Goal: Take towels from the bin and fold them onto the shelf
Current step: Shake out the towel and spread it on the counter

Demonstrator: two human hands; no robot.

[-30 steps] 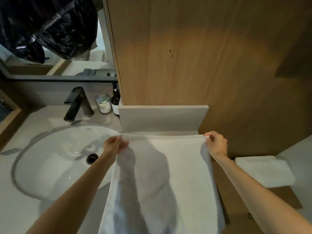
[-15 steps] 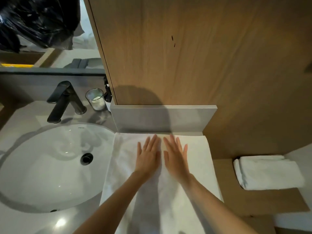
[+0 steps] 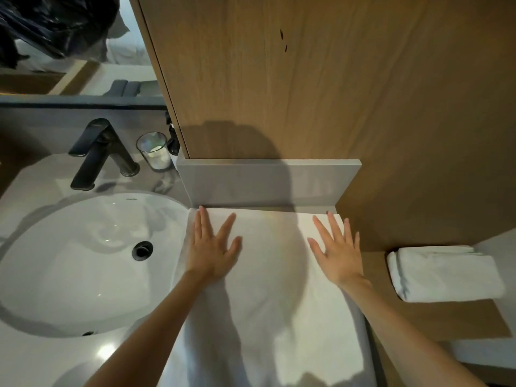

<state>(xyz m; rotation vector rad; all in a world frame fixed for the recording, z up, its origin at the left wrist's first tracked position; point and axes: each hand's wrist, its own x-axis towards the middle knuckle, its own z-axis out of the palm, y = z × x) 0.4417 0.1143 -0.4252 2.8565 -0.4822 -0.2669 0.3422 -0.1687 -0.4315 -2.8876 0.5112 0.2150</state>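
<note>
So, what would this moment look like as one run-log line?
step: flatten towel | left hand: flat on towel by sink | right hand: flat on towel, right side | folded towel: lying on shelf

Two towels: a spread towel (image 3: 270, 289) and a folded towel (image 3: 446, 275). Two hands: left hand (image 3: 212, 247), right hand (image 3: 339, 254). One sink (image 3: 69, 275), one tap (image 3: 96, 152), one glass (image 3: 155, 152)

Plain white towel (image 3: 268, 289) spread flat, white folded towel (image 3: 446, 275), white basin (image 3: 69, 261), matte black tap (image 3: 97, 152), black drain (image 3: 142, 250), pale grey counter (image 3: 268, 182), brown wood-grain panel (image 3: 307, 79), glossy black bag (image 3: 50, 20)
</note>
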